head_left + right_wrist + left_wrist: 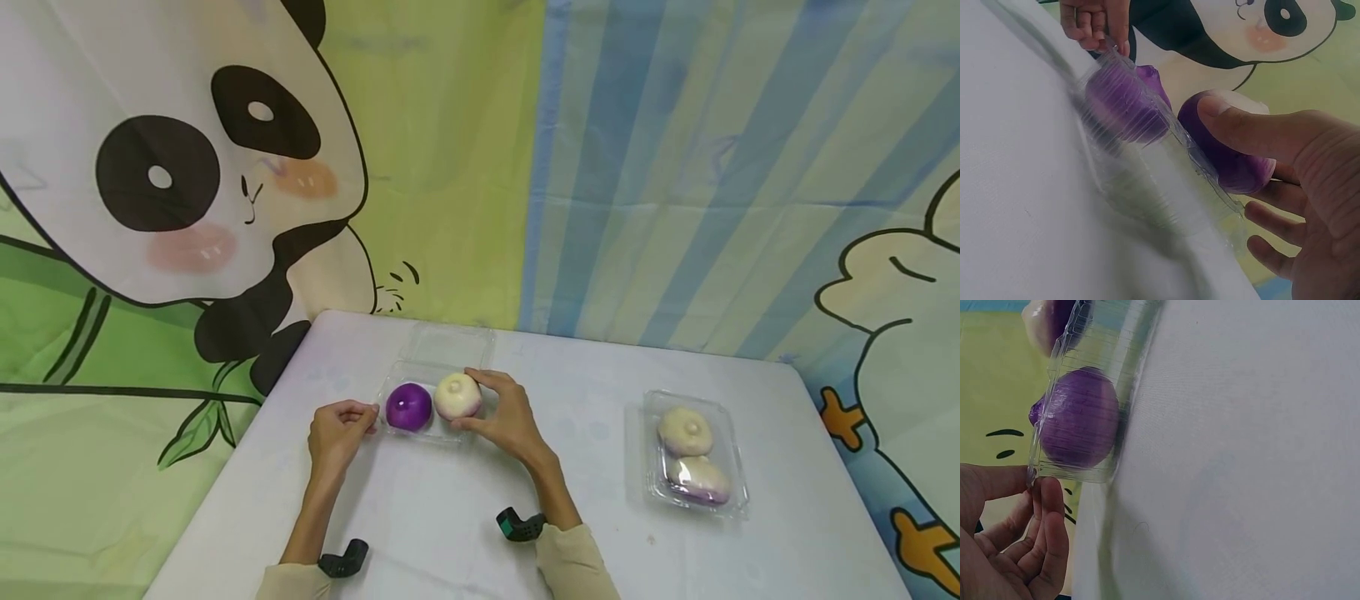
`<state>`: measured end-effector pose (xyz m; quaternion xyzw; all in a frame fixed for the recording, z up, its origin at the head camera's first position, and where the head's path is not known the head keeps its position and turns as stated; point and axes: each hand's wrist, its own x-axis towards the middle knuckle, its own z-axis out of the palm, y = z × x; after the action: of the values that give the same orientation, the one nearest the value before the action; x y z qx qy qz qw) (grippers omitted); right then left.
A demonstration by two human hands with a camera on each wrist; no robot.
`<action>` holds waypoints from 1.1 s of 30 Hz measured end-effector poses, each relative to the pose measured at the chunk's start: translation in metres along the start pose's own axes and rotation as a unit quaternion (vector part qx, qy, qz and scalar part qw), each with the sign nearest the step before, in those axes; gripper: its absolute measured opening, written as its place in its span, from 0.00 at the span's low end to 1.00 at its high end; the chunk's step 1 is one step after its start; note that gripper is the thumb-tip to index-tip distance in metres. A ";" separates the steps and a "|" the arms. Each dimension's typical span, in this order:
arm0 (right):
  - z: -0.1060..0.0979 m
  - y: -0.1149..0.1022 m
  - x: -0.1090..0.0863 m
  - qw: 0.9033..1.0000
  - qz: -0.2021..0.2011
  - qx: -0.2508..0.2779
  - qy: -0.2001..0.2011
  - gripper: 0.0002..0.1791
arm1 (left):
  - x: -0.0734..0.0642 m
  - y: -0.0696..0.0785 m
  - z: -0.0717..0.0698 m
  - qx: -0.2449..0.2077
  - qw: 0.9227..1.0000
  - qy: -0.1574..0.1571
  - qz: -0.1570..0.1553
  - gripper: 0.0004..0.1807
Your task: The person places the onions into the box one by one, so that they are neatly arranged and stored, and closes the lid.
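A clear plastic clamshell box (431, 433) lies on the table with its lid (450, 343) folded back. In its left part sits a purple onion (408, 407), its pointed tip visible in the left wrist view (1079, 419). My left hand (341, 429) pinches the box's left rim between thumb and fingers. My right hand (510, 417) grips a white-and-purple onion (457, 396) between thumb and fingers, over the right part of the box. In the right wrist view, that onion (1235, 169) is tilted and rides above the rim, partly covered by the thumb.
To the right stands a closed clear box (693, 450) holding two whitish onions with purple undersides. The white table (570, 467) runs back to a printed curtain (450, 167) with a panda. A black wrist device (521, 525) sits on each arm.
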<state>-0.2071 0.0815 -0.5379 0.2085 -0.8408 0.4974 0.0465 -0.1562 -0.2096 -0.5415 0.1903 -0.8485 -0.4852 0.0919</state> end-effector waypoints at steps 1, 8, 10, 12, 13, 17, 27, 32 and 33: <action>0.000 -0.001 0.001 1.000 0.000 -0.004 -0.002 0.47 | 0.000 0.000 0.000 -0.001 1.000 0.000 0.000 0.12; 0.005 -0.007 0.007 0.998 -0.015 -0.054 -0.007 0.47 | 0.002 0.002 -0.001 -0.002 1.000 -0.003 0.003 0.13; 0.007 -0.007 0.009 0.998 -0.019 -0.067 -0.008 0.46 | 0.002 0.002 -0.001 -0.001 1.000 -0.003 0.005 0.13; 0.009 -0.007 0.010 0.997 -0.023 -0.076 -0.010 0.45 | 0.002 0.002 -0.001 0.000 1.000 -0.003 0.005 0.13; 0.010 -0.007 0.011 0.997 -0.024 -0.078 -0.010 0.45 | 0.002 0.003 -0.001 0.000 1.000 -0.003 0.003 0.13; 0.013 -0.009 0.012 0.996 -0.022 -0.086 -0.017 0.44 | 0.002 0.003 -0.001 0.001 1.000 0.001 0.002 0.12; 0.012 -0.011 0.013 0.993 -0.018 -0.113 -0.033 0.43 | 0.002 0.003 -0.001 0.001 1.000 0.000 0.004 0.13; 0.011 -0.011 0.013 0.992 -0.015 -0.120 -0.047 0.43 | 0.000 0.003 0.000 0.005 1.000 0.002 0.004 0.12; 0.011 -0.010 0.013 0.991 -0.014 -0.124 -0.049 0.43 | -0.001 0.003 0.000 0.006 1.000 0.003 0.005 0.12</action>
<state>-0.2135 0.0638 -0.5310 0.2376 -0.8941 0.3779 0.0375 -0.1565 -0.2077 -0.5391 0.1878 -0.8523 -0.4787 0.0953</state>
